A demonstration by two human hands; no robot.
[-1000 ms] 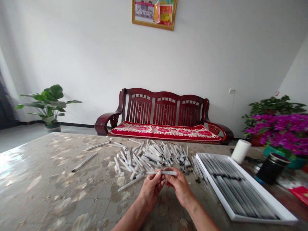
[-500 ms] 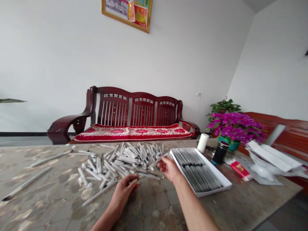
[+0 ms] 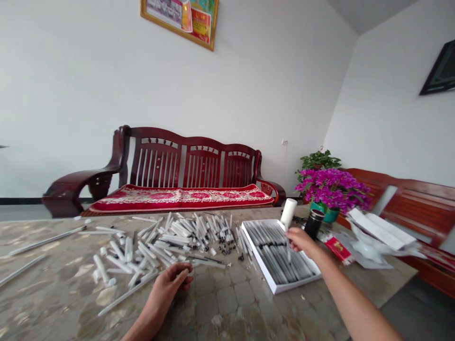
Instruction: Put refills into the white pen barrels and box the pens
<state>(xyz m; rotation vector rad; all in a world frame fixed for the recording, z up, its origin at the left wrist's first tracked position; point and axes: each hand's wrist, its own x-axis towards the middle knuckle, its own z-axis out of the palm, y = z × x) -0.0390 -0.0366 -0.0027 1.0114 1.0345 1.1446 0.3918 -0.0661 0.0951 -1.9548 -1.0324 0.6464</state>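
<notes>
My right hand (image 3: pixel 301 240) is above a shallow white box (image 3: pixel 261 272), its fingers closed on a slim clear pen (image 3: pixel 288 251) that points down into the box. Two rows of similar clear pens with dark ends (image 3: pixel 284 263) fill the box. My left hand (image 3: pixel 172 280) rests on the table with its fingers curled; whatever may be inside them is hidden. Just beyond it spreads a loose pile of whitish pen barrels (image 3: pixel 183 232). Small black pieces (image 3: pixel 227 247) lie between the pile and the box.
Behind the box stand a white cylinder (image 3: pixel 288 210) and a dark jar (image 3: pixel 314 223). Purple flowers (image 3: pixel 332 187), a red packet (image 3: pixel 339 250) and a white dish with papers (image 3: pixel 369 244) are at the right. Long thin rods (image 3: pixel 46 240) lie at the left. A wooden bench (image 3: pixel 159 161) stands behind the table.
My right hand has moved right, from beside the pile to over the box, with the pen in it. My left hand stays near the pile. The view has turned slightly right.
</notes>
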